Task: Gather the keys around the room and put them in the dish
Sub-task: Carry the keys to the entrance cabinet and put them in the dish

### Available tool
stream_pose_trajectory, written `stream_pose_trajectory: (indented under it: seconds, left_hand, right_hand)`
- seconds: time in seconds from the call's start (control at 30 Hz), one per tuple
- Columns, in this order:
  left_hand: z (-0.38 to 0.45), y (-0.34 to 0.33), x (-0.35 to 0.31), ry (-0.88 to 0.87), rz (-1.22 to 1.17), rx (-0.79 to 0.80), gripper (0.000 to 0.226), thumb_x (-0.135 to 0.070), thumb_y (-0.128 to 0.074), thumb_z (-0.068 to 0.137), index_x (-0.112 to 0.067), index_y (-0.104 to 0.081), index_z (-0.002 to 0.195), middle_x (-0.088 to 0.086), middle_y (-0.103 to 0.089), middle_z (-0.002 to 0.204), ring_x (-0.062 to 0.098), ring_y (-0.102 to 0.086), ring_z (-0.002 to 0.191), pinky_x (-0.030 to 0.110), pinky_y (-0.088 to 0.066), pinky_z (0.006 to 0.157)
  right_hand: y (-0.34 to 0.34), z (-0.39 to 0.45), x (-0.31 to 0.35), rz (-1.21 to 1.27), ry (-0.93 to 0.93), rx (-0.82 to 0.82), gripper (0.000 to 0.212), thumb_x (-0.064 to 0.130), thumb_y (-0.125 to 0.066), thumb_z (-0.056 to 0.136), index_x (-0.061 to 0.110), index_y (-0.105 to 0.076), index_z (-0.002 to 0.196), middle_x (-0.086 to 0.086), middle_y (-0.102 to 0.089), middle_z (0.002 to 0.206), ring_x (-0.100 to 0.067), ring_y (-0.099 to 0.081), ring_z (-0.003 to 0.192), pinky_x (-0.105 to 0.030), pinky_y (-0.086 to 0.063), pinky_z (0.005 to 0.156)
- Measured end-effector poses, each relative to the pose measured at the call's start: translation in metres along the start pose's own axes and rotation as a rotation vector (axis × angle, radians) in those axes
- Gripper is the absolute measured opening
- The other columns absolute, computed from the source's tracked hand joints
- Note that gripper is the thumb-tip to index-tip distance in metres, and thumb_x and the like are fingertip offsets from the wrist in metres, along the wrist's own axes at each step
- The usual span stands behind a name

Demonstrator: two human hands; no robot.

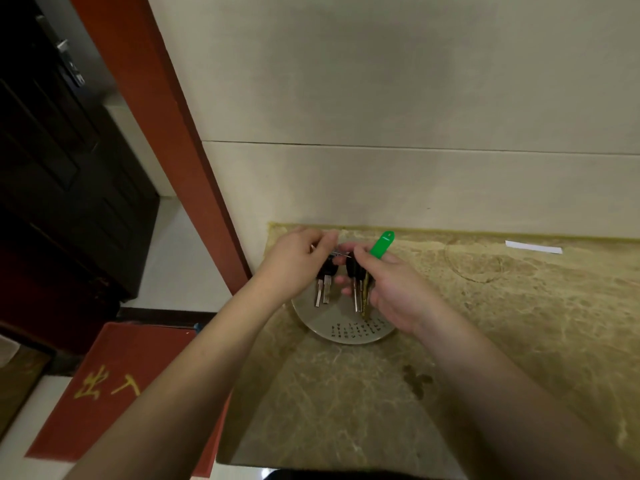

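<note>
Two bare hands meet above a round white dish [346,332] that sits at the left end of a marbled tan bench [502,323]. Rows of small dark characters are printed across the dish's near side, too small to read. At about 7 o'clock from the dish, a red doormat [114,386] on the floor bears yellow characters, the clearer ones reading 出入. The left hand [294,265] arches over the dish's far rim, fingers pinched on a ring from which two black-headed keys [323,289] hang, blades down. The right hand [391,292], reaching in from 4 o'clock, has its fingers clamped on a key bunch [360,292] with a green tag [381,245] sticking up toward 1 o'clock.
</note>
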State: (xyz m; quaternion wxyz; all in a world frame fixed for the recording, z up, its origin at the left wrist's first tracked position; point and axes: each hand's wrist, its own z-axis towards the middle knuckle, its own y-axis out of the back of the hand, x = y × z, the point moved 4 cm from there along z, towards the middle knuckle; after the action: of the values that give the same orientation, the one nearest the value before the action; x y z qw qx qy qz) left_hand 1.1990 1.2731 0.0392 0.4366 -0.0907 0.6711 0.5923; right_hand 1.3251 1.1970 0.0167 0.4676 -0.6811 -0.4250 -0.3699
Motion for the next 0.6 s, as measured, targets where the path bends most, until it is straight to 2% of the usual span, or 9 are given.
stream_pose_trajectory:
  seconds: [0.07,0.23,0.3,0.37,0.43,0.6]
  left_hand:
    - [0.001,-0.003,-0.001,0.018,-0.047,0.039,0.023,-0.043,-0.049,0.095,-0.027,-0.066,0.096,-0.014,-0.065,0.081,0.003,-0.059,0.077,0.016,-0.040,0.063]
    - [0.005,-0.007,0.002,0.041,-0.196,0.074,0.016,-0.038,-0.063,0.089,-0.023,-0.068,0.085,-0.009,-0.071,0.071,-0.006,-0.060,0.061,0.010,-0.044,0.056]
    - [0.006,-0.008,0.003,0.060,-0.305,0.069,0.014,-0.035,-0.065,0.088,-0.022,-0.068,0.084,-0.011,-0.073,0.070,-0.006,-0.062,0.060,0.011,-0.046,0.057]
    - [0.007,-0.007,0.004,0.079,-0.361,0.029,0.013,-0.032,-0.063,0.090,-0.023,-0.066,0.082,-0.016,-0.073,0.068,-0.003,-0.063,0.060,0.015,-0.049,0.057]
    - [0.007,-0.007,0.005,0.096,-0.369,-0.004,0.016,-0.031,-0.059,0.093,-0.024,-0.064,0.079,-0.015,-0.073,0.067,0.002,-0.066,0.063,0.017,-0.051,0.060]
    - [0.004,-0.007,0.006,0.152,-0.519,-0.020,0.025,-0.024,-0.050,0.098,-0.006,-0.058,0.084,0.006,-0.074,0.078,0.018,-0.070,0.069,0.028,-0.056,0.067]
  right_hand:
    - [-0.002,-0.001,0.001,-0.032,0.042,0.016,0.025,0.017,-0.043,0.101,0.013,-0.066,0.109,-0.005,-0.071,0.094,-0.016,-0.067,0.071,-0.028,-0.056,0.065]
    - [0.001,-0.004,0.003,-0.063,0.094,0.027,0.025,0.018,-0.041,0.101,0.015,-0.066,0.105,0.000,-0.075,0.092,-0.017,-0.067,0.075,-0.030,-0.057,0.071]
    - [0.004,-0.005,0.004,-0.049,0.100,0.017,0.026,0.019,-0.040,0.102,0.013,-0.065,0.110,-0.006,-0.073,0.100,-0.019,-0.067,0.078,-0.032,-0.057,0.072]
    - [0.006,-0.005,0.003,0.005,0.092,-0.005,0.028,0.020,-0.039,0.102,0.009,-0.061,0.116,-0.014,-0.070,0.109,-0.023,-0.068,0.081,-0.034,-0.059,0.074]
    - [0.008,-0.005,0.001,0.095,0.069,-0.024,0.028,0.020,-0.039,0.102,0.006,-0.058,0.117,-0.017,-0.070,0.108,-0.027,-0.069,0.084,-0.039,-0.059,0.077]
    - [0.013,-0.004,-0.003,0.200,-0.027,-0.089,0.026,0.019,-0.040,0.102,0.006,-0.059,0.114,-0.015,-0.071,0.104,-0.032,-0.069,0.092,-0.043,-0.058,0.080]
